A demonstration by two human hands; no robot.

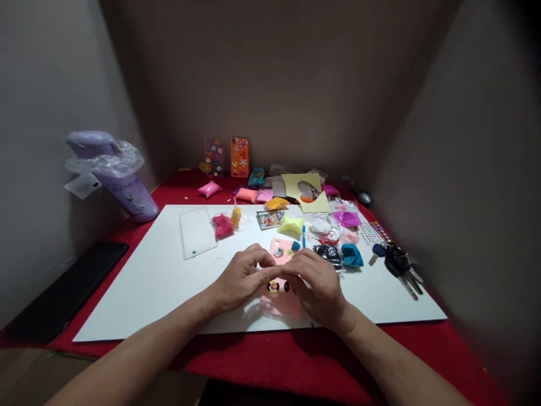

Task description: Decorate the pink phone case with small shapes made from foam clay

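My left hand (243, 276) and my right hand (316, 285) meet over a pink phone case (282, 251) that lies on a white board (156, 282). The fingers of both hands are curled and pinched together at the middle, on something too small to make out. Small clay decorations sit on the case, among them a dark and yellow piece (276, 286) just below my fingertips. A clear phone case (196, 232) lies to the left on the board.
Small bags of coloured clay (222, 225) lie across the board's far side and the red tablecloth (262, 361). A bunch of keys (399, 265) is at the right, a lilac bottle (122, 177) and a black flat object (67, 293) at the left. Two decorated cases (239, 157) lean on the back wall.
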